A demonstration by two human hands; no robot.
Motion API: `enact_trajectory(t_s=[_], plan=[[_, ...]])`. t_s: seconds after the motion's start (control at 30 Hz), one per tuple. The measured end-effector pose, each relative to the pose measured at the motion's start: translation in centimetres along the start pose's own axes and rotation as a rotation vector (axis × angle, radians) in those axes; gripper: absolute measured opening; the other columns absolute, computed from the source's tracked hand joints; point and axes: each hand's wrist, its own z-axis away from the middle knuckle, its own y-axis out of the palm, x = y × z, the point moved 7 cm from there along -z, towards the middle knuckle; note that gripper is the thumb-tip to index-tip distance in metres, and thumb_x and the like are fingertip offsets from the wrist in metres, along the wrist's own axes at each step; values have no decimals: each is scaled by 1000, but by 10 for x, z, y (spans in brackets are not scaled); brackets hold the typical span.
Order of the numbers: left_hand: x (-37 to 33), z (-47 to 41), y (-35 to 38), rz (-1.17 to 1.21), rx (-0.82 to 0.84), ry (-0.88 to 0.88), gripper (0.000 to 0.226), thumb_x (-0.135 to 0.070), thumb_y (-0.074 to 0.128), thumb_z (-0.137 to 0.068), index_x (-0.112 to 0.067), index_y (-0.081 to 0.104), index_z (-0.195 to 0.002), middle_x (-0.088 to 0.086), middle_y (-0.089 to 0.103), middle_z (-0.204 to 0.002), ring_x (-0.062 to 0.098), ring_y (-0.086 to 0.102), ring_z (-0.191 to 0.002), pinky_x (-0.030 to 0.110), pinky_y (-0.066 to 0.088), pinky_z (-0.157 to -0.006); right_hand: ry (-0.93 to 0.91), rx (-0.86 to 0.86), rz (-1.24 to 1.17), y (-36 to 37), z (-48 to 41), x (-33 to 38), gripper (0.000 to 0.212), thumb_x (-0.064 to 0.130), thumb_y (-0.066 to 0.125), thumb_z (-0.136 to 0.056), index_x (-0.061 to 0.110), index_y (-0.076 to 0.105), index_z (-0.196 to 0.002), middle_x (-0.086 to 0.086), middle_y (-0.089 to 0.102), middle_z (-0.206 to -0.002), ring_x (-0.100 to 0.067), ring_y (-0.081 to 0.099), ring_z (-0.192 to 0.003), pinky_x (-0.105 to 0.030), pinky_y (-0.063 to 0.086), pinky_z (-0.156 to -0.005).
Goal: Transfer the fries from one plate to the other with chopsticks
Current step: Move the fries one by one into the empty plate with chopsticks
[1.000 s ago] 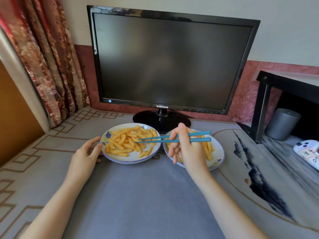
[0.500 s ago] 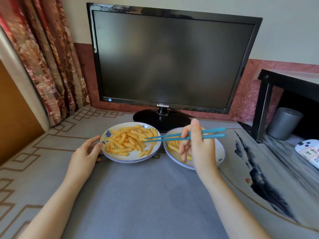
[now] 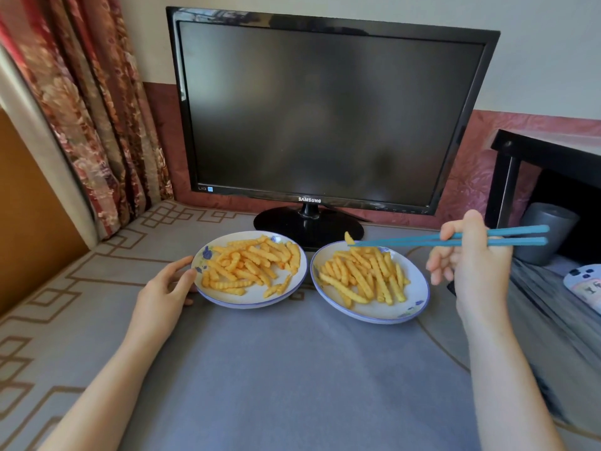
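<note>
Two white plates with blue rims sit side by side before the monitor. The left plate [image 3: 250,299] holds a pile of crinkle fries [image 3: 252,266]; the right plate [image 3: 377,314] holds another pile of fries [image 3: 361,278]. My right hand [image 3: 474,265] grips teal chopsticks [image 3: 455,239] to the right of the right plate. Their tips pinch one fry [image 3: 348,238] above that plate's far rim. My left hand [image 3: 166,292] rests on the table, fingers touching the left plate's near-left rim.
A black Samsung monitor [image 3: 322,115] stands just behind the plates on its round base [image 3: 307,227]. A black side table [image 3: 549,164], a grey cylinder [image 3: 546,232] and a white game controller [image 3: 583,283] lie at the right. Curtains [image 3: 87,102] hang at the left.
My right hand moved right, from over the left plate's fries to beyond the right plate. The chopsticks now carry a fry over the right plate. The left hand stayed put.
</note>
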Motion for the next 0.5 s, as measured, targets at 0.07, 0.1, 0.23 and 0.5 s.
enact_trajectory(t_s=[0.07, 0.1, 0.23, 0.5], plan=[[1, 0, 0, 3, 2, -3, 29, -16, 48, -97, -16, 59, -124, 5, 68, -98, 6, 60, -72, 2, 44, -51, 20, 25, 65, -3, -3, -2, 40, 24, 33, -99, 8, 48, -65, -8, 45, -32, -18, 33, -22, -14, 20, -30], [1, 0, 0, 4, 4, -5, 29, -16, 48, -97, -16, 59, -124, 4, 68, -97, 6, 60, -72, 2, 44, -51, 27, 40, 87, -4, -4, -2, 40, 24, 34, -99, 8, 48, -65, -8, 45, -32, -18, 32, -22, -15, 19, -30], [0, 0, 0, 14, 10, -6, 30, -16, 48, -97, -15, 58, -125, -1, 68, -89, 6, 60, -71, 2, 44, -52, 70, 87, 106, -8, -6, -3, 39, 24, 34, -98, 8, 48, -66, -7, 45, -32, -18, 30, -22, -14, 20, -29], [0, 0, 0, 5, 7, 0, 32, -16, 48, -97, -14, 58, -127, 3, 68, -92, 7, 60, -71, 2, 44, -52, 1, 78, 7, 1, 5, 9, 38, 26, 36, -97, 11, 50, -65, -7, 46, -35, -17, 31, -26, -18, 19, -33]])
